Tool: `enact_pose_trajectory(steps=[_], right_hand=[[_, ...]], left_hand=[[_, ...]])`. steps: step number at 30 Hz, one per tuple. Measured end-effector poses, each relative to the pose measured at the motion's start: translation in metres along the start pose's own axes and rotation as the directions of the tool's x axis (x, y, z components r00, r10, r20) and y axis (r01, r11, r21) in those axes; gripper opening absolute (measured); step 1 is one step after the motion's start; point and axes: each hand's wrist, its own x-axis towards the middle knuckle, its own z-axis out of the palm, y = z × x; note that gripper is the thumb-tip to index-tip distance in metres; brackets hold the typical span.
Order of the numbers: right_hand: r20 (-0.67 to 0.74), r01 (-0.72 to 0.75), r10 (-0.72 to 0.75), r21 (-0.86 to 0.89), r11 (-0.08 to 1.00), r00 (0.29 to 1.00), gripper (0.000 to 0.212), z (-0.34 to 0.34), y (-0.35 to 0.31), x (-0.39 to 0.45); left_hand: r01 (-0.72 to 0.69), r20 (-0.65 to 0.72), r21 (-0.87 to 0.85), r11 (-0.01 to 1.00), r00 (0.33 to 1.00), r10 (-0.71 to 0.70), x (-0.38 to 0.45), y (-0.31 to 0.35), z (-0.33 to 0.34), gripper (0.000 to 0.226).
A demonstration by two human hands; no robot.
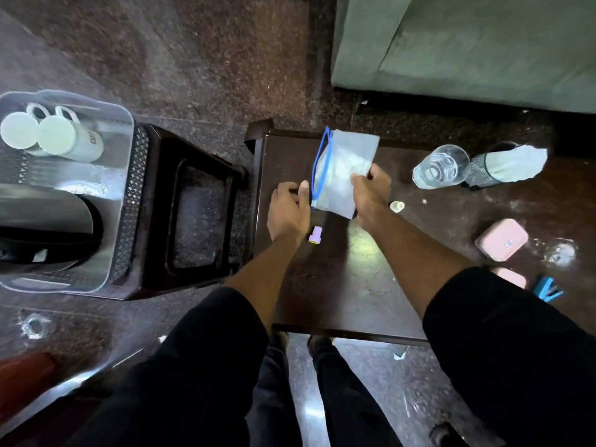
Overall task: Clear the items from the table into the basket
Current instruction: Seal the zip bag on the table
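Note:
A clear zip bag point(342, 162) with a blue seal is lifted over the left part of the dark wooden table point(354, 285). My right hand point(371, 191) pinches the bag's right edge. My left hand point(288, 211) is at the bag's lower left corner, thumb against the blue seal; its curled fingers hide whether it grips. A small purple cap-like piece point(313, 235) lies on the table just below my left hand. The clear plastic basket point(124, 175) stands at far left on a dark stool point(193, 214); it holds two white cups point(48, 133) and a black object point(48, 227).
On the table's right side are a drinking glass point(442, 171) lying on its side, a mesh pen holder point(483, 171) with a cloth in it, a small white bottle point(396, 206), two pink cases point(501, 240), and a blue stapler point(550, 290). A green sofa point(467, 43) stands beyond the table.

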Motion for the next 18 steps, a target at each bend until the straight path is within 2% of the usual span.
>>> enact_pose_trajectory(steps=[5,7,10,12,14,15,16,18], right_hand=[[-0.052,0.019,-0.018,0.027,0.999,0.998,0.030,-0.005,-0.012,-0.007],[-0.024,0.038,-0.038,0.026,0.999,0.999,0.028,-0.003,-0.015,-0.011],[0.059,0.078,-0.079,0.009,0.997,0.995,0.021,0.004,-0.015,-0.028],[0.112,0.093,-0.093,0.003,0.996,0.989,0.018,0.011,-0.015,-0.045],[0.147,0.078,-0.075,-0.013,0.997,0.986,0.018,0.021,-0.016,-0.062],[0.157,0.071,-0.066,-0.024,0.997,0.985,0.021,0.026,-0.018,-0.073],[0.163,0.063,-0.057,-0.030,0.998,0.985,0.023,0.031,-0.020,-0.084],[0.189,0.057,-0.053,-0.017,0.998,0.981,0.027,0.043,-0.022,-0.107]], left_hand=[[-0.199,0.077,0.176,0.964,0.979,0.188,-0.038,-0.019,-0.006,0.029],[-0.217,0.059,0.183,0.959,0.976,0.210,-0.048,-0.016,-0.009,0.026],[-0.060,-0.171,0.042,0.997,0.983,0.066,-0.048,0.001,-0.023,0.027],[0.120,-0.205,-0.163,0.979,0.967,-0.152,-0.038,0.008,-0.040,0.035],[0.327,-0.048,-0.347,0.879,0.930,-0.364,-0.023,0.014,-0.061,0.054],[0.389,0.035,-0.399,0.830,0.911,-0.410,-0.016,0.016,-0.072,0.065],[0.423,0.111,-0.413,0.807,0.902,-0.416,-0.012,0.017,-0.083,0.071],[0.386,0.179,-0.320,0.865,0.921,-0.345,-0.009,0.019,-0.110,0.060]])
